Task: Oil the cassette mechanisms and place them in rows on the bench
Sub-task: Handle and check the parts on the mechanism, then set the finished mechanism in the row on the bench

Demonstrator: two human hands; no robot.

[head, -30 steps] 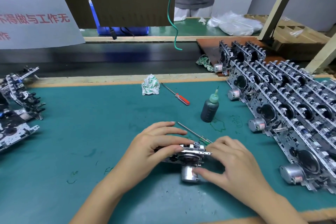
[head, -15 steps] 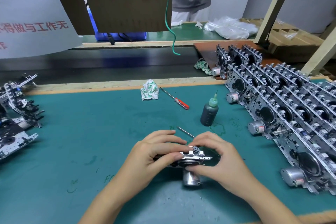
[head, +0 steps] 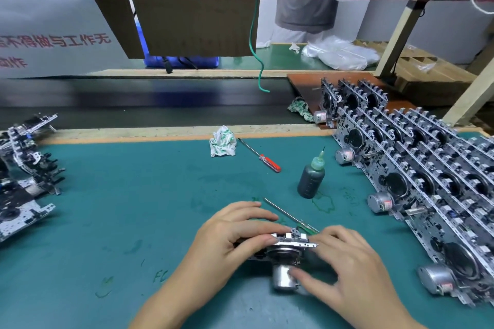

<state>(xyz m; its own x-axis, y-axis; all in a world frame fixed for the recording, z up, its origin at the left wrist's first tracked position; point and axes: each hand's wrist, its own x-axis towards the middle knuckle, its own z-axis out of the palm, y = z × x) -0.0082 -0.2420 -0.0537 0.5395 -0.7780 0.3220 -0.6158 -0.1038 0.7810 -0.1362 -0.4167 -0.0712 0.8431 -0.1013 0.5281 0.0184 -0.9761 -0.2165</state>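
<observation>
A cassette mechanism (head: 287, 251) with a round silver motor stands on edge on the green mat (head: 133, 195), near the front. My left hand (head: 235, 238) grips its left side, fingers curled over the top and thumb on the front. My right hand (head: 344, 267) holds the right side, its thumb touching the motor. A dark oil bottle (head: 311, 177) with a green nozzle stands upright behind them. Several finished mechanisms (head: 427, 179) stand in rows at the right. More mechanisms (head: 21, 181) lie piled at the left edge.
A green-handled screwdriver (head: 291, 218) lies just behind the held mechanism. A red-handled screwdriver (head: 260, 156) and a crumpled rag (head: 222, 141) lie further back. A dark conveyor belt (head: 160, 101) runs behind the mat. A green wire (head: 255, 43) hangs from above.
My right hand slid from the mechanism's top right down its right side, thumb now at the motor. The left hand kept its grip. The camera view tilted up a little.
</observation>
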